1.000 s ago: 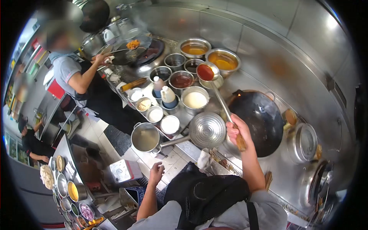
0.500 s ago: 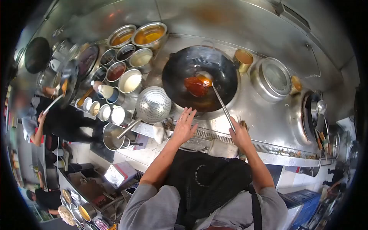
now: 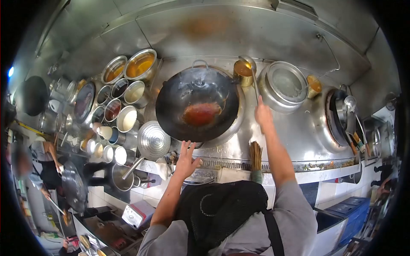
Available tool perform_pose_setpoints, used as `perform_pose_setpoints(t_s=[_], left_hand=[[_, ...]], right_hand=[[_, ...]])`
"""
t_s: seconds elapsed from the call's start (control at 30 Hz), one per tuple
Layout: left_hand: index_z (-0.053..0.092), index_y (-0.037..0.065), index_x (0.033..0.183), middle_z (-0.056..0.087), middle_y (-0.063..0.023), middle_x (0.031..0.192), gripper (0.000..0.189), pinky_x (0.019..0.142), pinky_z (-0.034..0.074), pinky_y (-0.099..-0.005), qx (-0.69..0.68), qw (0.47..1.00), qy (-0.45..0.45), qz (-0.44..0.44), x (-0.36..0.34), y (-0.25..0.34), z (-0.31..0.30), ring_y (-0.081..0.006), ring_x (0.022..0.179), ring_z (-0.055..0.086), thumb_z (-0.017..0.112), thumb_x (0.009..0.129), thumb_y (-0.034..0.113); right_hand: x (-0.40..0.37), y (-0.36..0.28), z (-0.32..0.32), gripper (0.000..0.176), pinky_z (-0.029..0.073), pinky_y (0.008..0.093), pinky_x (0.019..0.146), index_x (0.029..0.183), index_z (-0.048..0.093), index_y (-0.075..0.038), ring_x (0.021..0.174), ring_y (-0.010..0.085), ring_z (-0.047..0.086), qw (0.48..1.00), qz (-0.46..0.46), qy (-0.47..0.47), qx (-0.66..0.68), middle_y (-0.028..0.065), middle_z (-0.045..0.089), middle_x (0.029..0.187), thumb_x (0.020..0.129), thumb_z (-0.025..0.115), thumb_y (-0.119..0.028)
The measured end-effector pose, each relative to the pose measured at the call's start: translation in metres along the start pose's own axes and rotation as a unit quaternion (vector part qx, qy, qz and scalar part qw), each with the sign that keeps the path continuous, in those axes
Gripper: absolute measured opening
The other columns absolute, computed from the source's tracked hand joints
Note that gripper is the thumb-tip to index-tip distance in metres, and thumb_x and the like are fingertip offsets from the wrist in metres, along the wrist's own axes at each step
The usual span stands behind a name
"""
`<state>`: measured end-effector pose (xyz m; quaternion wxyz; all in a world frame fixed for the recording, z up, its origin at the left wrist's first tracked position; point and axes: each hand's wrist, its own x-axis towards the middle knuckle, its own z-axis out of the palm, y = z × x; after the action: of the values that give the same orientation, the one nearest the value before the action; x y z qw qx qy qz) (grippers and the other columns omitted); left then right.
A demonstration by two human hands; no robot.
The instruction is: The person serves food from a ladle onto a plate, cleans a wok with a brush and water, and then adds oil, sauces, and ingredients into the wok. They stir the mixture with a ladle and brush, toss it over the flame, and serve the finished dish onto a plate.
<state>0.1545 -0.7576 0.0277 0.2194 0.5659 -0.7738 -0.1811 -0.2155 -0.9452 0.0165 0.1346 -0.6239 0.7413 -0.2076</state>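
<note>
Ladle (image 3: 247,63): moved rightward from wok (image 3: 181,93) to can (image 3: 244,80)
Right fingers (image 3: 259,109): wrapped round ladle
Left fingers (image 3: 184,147): unclasped
Strainer (image 3: 153,140): left of wok

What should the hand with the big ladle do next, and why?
Probably the right hand should bring the ladle over the wok and stir: the red sauce lies pooled in one patch there, while the ladle's bowl is over at the tin can.

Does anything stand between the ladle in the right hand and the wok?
Nothing visible stands between the ladle and the wok. The right hand holds it at the tin beside the wok; whether it dips below the tin's rim is unclear.
</note>
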Motion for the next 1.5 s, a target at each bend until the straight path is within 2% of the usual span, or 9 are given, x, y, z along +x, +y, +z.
perform_pose_setpoints(t_s=[0.37,0.5,0.73,0.93,1.0,1.03,1.2,1.3,1.5], left_hand=[[0.055,0.004,0.128,0.053,-0.0198,0.130,0.043,0.097,0.046,-0.0431,-0.104,0.969,0.165,-0.155,-0.081,-0.048,-0.044,-0.0372,0.120,0.053,0.066,0.086,0.006],[0.062,0.001,0.117,0.063,-0.0171,0.113,0.031,0.082,0.054,-0.0403,-0.142,0.946,0.184,-0.224,-0.092,-0.055,-0.066,-0.0332,0.102,0.063,0.067,0.087,0.008],[0.064,-0.002,0.109,0.065,-0.0219,0.103,0.026,0.084,0.050,-0.0432,-0.017,0.945,0.288,-0.156,-0.040,-0.136,-0.138,-0.0388,0.094,0.063,0.066,0.084,0.005],[0.064,-0.003,0.105,0.066,-0.0229,0.101,0.023,0.083,0.050,-0.0455,0.002,0.912,0.367,-0.183,0.053,-0.269,-0.206,-0.0416,0.094,0.063,0.062,0.085,0.006],[0.065,-0.001,0.106,0.066,-0.0234,0.101,0.023,0.082,0.051,-0.0456,-0.009,0.912,0.363,-0.192,0.074,-0.304,-0.201,-0.0410,0.094,0.064,0.063,0.084,0.006],[0.066,0.000,0.105,0.066,-0.0240,0.100,0.023,0.083,0.052,-0.0456,0.021,0.926,0.322,-0.195,0.081,-0.324,-0.191,-0.0406,0.094,0.064,0.063,0.083,0.006],[0.064,0.005,0.111,0.061,-0.0216,0.117,0.026,0.088,0.054,-0.0439,0.163,0.935,0.035,-0.312,0.106,-0.371,-0.161,-0.0370,0.109,0.062,0.057,0.086,0.009],[0.059,0.006,0.116,0.058,-0.0203,0.124,0.029,0.090,0.054,-0.0423,0.168,0.928,-0.019,-0.333,0.115,-0.391,-0.139,-0.0366,0.113,0.059,0.055,0.088,0.011],[0.058,0.003,0.116,0.060,-0.0217,0.117,0.033,0.089,0.054,-0.0401,0.177,0.929,-0.034,-0.322,0.124,-0.392,-0.141,-0.0344,0.109,0.061,0.060,0.084,0.012]], right_hand=[[-0.070,0.081,-0.011,0.067,0.050,0.0525,0.070,0.152,0.030,-0.017,0.084,0.0448,0.065,0.986,0.047,0.157,-0.029,0.0311,0.063,0.107,0.091,0.057,-0.013],[-0.051,0.138,-0.008,0.064,0.051,0.0462,0.055,0.150,0.029,-0.007,0.061,0.0352,0.064,0.965,-0.049,0.233,-0.106,0.0212,0.067,0.074,0.093,0.056,-0.015],[0.056,0.077,-0.105,0.020,0.045,0.0210,0.039,0.075,0.051,-0.012,0.047,0.0075,0.049,0.691,0.311,-0.026,0.652,-0.0016,0.053,0.061,0.095,0.055,-0.013],[0.118,0.074,-0.105,0.012,0.049,0.0248,0.047,0.088,0.061,-0.005,0.052,0.0117,0.055,0.791,0.210,-0.053,0.572,0.0017,0.057,0.064,0.094,0.057,-0.015],[0.119,0.070,-0.089,0.020,0.052,0.0348,0.051,0.103,0.063,-0.001,0.059,0.0238,0.065,0.991,0.033,0.110,0.074,0.0094,0.066,0.070,0.094,0.057,-0.017],[0.107,0.077,-0.071,0.048,0.054,0.0418,0.080,0.135,0.050,0.003,0.093,0.0373,0.069,0.947,-0.095,0.251,-0.175,0.0239,0.069,0.103,0.092,0.058,-0.015],[-0.003,-0.047,-0.053,0.056,0.049,0.0444,0.091,0.145,0.044,-0.008,0.109,0.0447,0.061,0.969,-0.014,0.218,-0.116,0.0299,0.061,0.121,0.092,0.060,-0.010],[-0.047,-0.112,-0.045,0.055,0.043,0.0311,0.045,0.147,0.042,-0.008,0.051,0.0175,0.057,0.985,0.073,0.141,0.060,0.0088,0.061,0.071,0.096,0.060,-0.011],[-0.113,-0.221,-0.022,0.056,0.033,0.0212,0.038,0.149,0.036,-0.006,0.043,0.0058,0.042,0.893,0.109,0.026,0.436,0.0010,0.051,0.065,0.098,0.057,-0.010]])
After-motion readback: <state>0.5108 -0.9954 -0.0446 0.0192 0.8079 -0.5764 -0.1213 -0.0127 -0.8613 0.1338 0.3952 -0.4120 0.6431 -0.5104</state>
